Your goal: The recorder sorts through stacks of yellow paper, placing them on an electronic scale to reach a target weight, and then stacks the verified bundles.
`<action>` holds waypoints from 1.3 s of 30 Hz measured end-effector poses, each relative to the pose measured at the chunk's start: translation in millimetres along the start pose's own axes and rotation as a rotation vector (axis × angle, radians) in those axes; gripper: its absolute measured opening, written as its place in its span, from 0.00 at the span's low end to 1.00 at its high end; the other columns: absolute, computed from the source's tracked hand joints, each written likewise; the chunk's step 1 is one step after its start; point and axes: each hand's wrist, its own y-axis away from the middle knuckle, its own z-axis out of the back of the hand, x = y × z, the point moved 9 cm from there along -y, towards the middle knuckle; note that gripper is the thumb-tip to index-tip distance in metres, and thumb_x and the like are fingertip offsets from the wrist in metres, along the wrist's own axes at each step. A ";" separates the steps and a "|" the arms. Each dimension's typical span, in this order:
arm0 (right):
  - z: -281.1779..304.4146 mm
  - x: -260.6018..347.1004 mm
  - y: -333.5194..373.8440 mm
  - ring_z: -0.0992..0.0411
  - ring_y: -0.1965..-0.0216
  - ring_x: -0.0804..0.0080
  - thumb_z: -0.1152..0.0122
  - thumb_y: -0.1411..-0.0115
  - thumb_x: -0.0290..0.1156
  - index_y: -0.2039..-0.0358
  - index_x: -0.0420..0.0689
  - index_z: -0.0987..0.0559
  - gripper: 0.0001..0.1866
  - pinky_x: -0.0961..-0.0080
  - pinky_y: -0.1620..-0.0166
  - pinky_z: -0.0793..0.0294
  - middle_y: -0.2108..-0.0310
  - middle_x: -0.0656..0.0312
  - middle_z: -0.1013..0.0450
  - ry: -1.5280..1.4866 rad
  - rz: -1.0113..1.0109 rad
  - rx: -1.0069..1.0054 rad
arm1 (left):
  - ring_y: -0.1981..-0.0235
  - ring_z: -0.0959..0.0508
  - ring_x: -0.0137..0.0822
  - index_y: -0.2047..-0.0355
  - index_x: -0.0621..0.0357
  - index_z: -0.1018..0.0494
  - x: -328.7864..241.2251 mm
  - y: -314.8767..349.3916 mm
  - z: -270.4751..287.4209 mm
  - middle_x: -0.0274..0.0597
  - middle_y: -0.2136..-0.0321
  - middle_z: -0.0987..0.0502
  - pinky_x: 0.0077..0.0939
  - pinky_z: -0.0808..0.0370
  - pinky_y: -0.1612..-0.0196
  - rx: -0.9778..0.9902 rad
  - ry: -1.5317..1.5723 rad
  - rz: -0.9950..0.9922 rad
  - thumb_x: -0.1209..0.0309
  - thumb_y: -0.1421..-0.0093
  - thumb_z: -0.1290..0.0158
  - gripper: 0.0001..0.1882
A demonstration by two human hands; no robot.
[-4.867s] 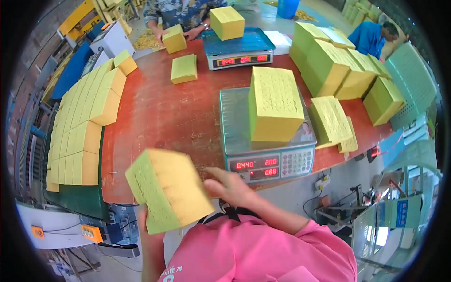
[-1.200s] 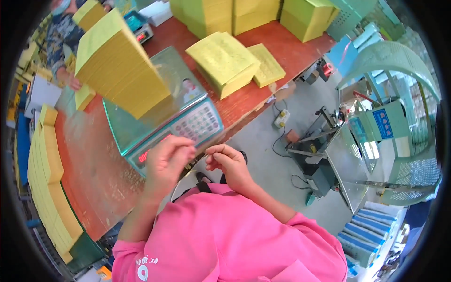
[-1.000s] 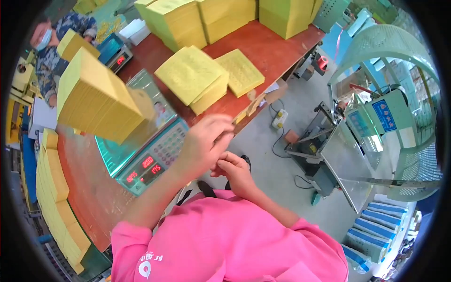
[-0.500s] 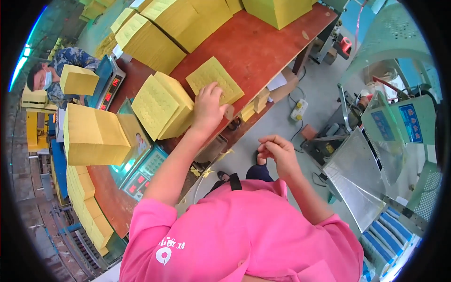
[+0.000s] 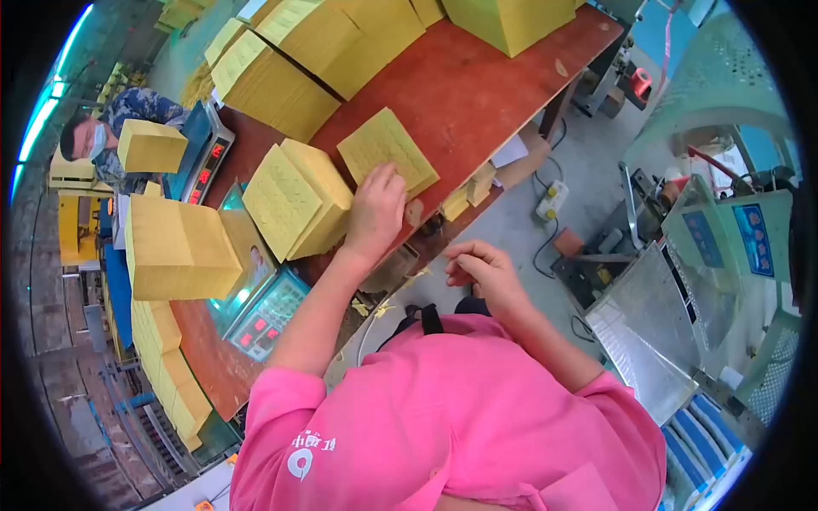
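Note:
My left hand (image 5: 377, 215) reaches over the red table and lies on the near edge of a low stack of yellow paper sheets (image 5: 385, 146). Its fingers rest stretched on the top sheet. Just left of it stands a taller block of yellow paper (image 5: 294, 200), whose upper sheets sit askew on the rest. My right hand (image 5: 487, 272) hangs in front of my body, off the table's edge, with fingers curled in and thumb close to them. Nothing shows in it. A larger yellow paper block (image 5: 179, 249) sits on a digital scale (image 5: 271, 315) at the left.
Tall yellow paper stacks (image 5: 274, 85) line the far side of the red table (image 5: 443, 94). A masked person (image 5: 128, 111) is beyond a second scale (image 5: 213, 140) at far left. A power strip (image 5: 552, 200) with cable lies on the floor; a metal-topped machine (image 5: 643, 324) stands at right.
My right hand has moved a little left, its fingers curled in more. My left hand stays on the low paper stack. The whole view has shifted slightly.

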 end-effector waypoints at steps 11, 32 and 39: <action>23.7 20.4 -8.6 0.25 0.69 0.73 0.50 0.37 0.28 0.60 0.39 0.23 0.10 0.77 0.62 0.25 0.68 0.61 0.24 0.026 0.112 -0.037 | 0.45 0.30 0.52 0.68 0.67 0.30 -23.4 0.4 23.4 0.52 0.50 0.28 0.42 0.34 0.43 -0.129 -0.059 -0.017 0.80 0.43 0.53 0.03; -106.5 54.9 42.7 0.29 0.65 0.77 0.51 0.40 0.23 0.55 0.33 0.27 0.13 0.80 0.65 0.27 0.64 0.60 0.26 0.387 0.236 0.114 | 0.67 0.24 0.23 0.58 0.60 0.26 15.4 164.5 75.8 0.31 0.67 0.23 0.21 0.25 0.62 -0.132 1.542 0.828 0.68 0.36 0.47 0.10; -274.7 76.5 27.3 0.36 0.73 0.84 0.43 0.44 0.23 0.65 0.35 0.22 0.08 0.82 0.71 0.36 0.75 0.67 0.33 0.981 0.561 0.302 | 0.76 0.28 0.20 0.70 0.60 0.27 73.8 236.9 253.3 0.29 0.77 0.26 0.19 0.28 0.72 -0.526 1.133 0.701 0.66 0.36 0.46 0.10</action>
